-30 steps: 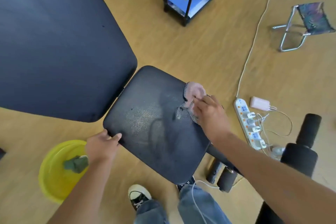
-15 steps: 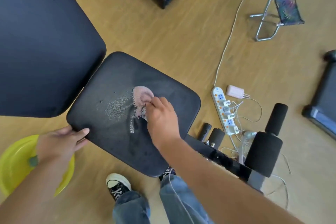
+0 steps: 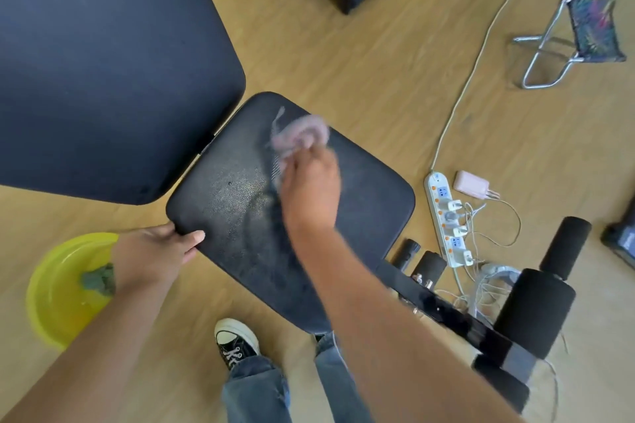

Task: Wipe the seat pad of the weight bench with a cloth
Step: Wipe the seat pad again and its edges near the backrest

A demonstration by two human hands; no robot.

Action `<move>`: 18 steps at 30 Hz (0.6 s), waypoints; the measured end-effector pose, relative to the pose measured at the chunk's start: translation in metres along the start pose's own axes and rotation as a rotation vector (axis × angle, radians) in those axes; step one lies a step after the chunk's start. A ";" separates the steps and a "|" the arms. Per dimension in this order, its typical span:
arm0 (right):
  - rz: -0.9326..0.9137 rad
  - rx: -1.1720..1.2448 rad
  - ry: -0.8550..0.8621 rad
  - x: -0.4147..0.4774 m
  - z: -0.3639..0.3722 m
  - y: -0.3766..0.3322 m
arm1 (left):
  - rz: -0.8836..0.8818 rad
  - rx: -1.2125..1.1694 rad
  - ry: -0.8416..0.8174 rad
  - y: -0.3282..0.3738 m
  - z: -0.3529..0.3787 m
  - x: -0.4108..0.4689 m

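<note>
A yellow basin point(image 3: 58, 288) is seen at the far left on the wooden floor point(image 3: 378, 79), with a green rag point(image 3: 98, 280) lying inside it. Just beside it, the left hand point(image 3: 154, 254) is closed over the near-left corner of the seat pad point(image 3: 371, 203), thumb on top and fingers curled under the edge, so the pad is steadied. Above, the large back pad point(image 3: 103, 62) is set apart from the seat by a narrow gap. At the middle of the frame, a pink cloth point(image 3: 299, 136) is bunched and pinched in the fingers of the right hand point(image 3: 311, 189) and pressed to the far part of the seat; both are blurred with motion. A speckled patch is visible on the seat's left half, though whether it is wet or merely reflecting light cannot be told. Wiping is judged to be well under way. The near and right parts of the seat look duller, so the next strokes are likely called for there, with pressure kept flat. To the right, a power strip point(image 3: 446, 220) and foam rollers point(image 3: 536, 312) are seen.
</note>
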State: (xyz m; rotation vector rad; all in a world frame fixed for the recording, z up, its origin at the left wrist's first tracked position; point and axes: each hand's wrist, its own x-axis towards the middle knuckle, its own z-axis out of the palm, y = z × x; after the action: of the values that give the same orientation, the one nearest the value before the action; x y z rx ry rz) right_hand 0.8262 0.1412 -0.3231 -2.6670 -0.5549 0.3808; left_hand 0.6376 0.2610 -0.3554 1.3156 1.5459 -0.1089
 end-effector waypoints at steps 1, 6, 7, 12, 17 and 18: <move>-0.100 0.027 -0.046 -0.022 0.013 -0.010 | 0.006 0.044 0.002 0.001 -0.001 0.000; -1.186 -0.272 -0.414 -0.056 0.015 0.008 | 0.119 0.299 0.069 0.008 -0.006 -0.006; -1.177 -0.279 -0.397 -0.031 0.007 0.011 | 0.112 0.247 0.026 0.010 -0.006 -0.008; -0.267 -0.041 0.019 0.038 -0.002 -0.017 | 0.083 0.020 0.031 0.001 0.001 -0.004; -0.734 -0.011 -0.271 -0.073 0.027 -0.041 | 0.086 0.136 0.070 -0.005 -0.004 -0.001; -0.929 -0.091 -0.308 -0.065 0.020 -0.035 | 0.105 0.186 0.074 -0.006 -0.005 -0.001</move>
State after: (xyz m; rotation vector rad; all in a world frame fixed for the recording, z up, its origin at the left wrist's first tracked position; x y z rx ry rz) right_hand 0.7502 0.1494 -0.3140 -2.1093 -1.8089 0.4712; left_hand 0.6302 0.2611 -0.3553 1.5607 1.5543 -0.1416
